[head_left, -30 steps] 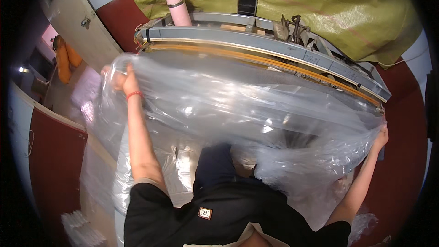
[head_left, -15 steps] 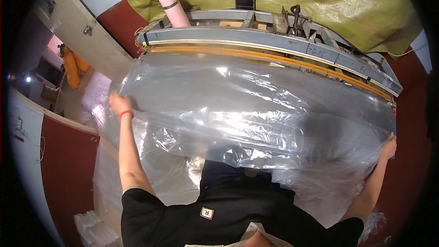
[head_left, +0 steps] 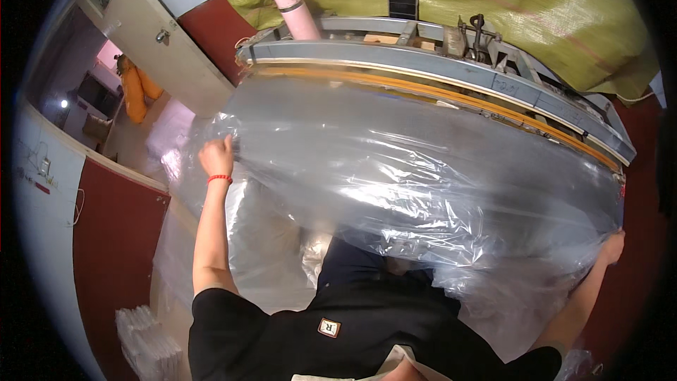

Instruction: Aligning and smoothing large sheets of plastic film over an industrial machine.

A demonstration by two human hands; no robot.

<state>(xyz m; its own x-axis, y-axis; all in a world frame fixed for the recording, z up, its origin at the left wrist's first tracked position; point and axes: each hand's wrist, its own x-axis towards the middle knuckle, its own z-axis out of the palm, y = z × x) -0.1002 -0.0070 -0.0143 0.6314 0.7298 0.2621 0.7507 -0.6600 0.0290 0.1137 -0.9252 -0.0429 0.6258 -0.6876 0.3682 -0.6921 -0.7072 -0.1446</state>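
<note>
A wide sheet of clear plastic film point(head_left: 338, 123) stretches in front of me, wrinkled and shiny, from a long metal frame down toward my legs. At its left side my left hand point(head_left: 217, 156), with a red band at the wrist, is closed on the film, and creases run out from the fist. My right hand point(head_left: 612, 247) grips the sheet's right edge, its fingers partly hidden. Along the far side of the film lie orange strips point(head_left: 451, 95) on the grey metal frame point(head_left: 395, 56). More loose film hangs below and between my arms.
A pink bottle point(head_left: 300, 17) and a dark phone point(head_left: 403, 0) are behind the frame, before a yellow-green woven sheet point(head_left: 508, 7). Metal clamp parts point(head_left: 477, 39) stand on the frame. At left are an open door point(head_left: 162, 49) and a stack of folded plastic point(head_left: 149, 342).
The film looks smoother and tauter near the frame, with creases now drawn toward my left fist. Both hands still hold it. The whole view has shifted slightly.
</note>
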